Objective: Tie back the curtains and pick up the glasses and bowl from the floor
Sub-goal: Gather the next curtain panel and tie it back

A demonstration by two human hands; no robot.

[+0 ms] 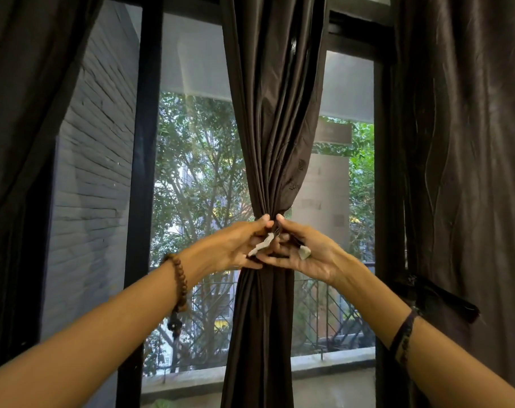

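**Cinching the middle curtain at its waist**

The curtain (272, 142) hangs straight ahead of us, in front of the window (197, 172), and it is gathered into a tight neck where our hands meet. That pinch is why the cloth fans wide above and falls in a narrow column below.

Around the neck runs a tie (262, 245), whose pale ends poke out on either side of the curtain. Our left hand (238, 245) sits just left of the curtain, fingers curled, pinching one pale end against the folds. Our right hand (306, 254) sits just right of it, fingers likewise curled round the other end (304, 252). We judge both hands are held close together so the bundle cannot spring loose while the ends are being knotted; the knot itself is hidden behind our fingers, so we cannot tell how far it has got.

To the right of the curtain hangs a second curtain (462, 172), with a dark tassel (445, 298) low on it. To the left hangs a third (29, 113).

The glasses and bowl lie outside our view, so that part is presumably not yet begun.
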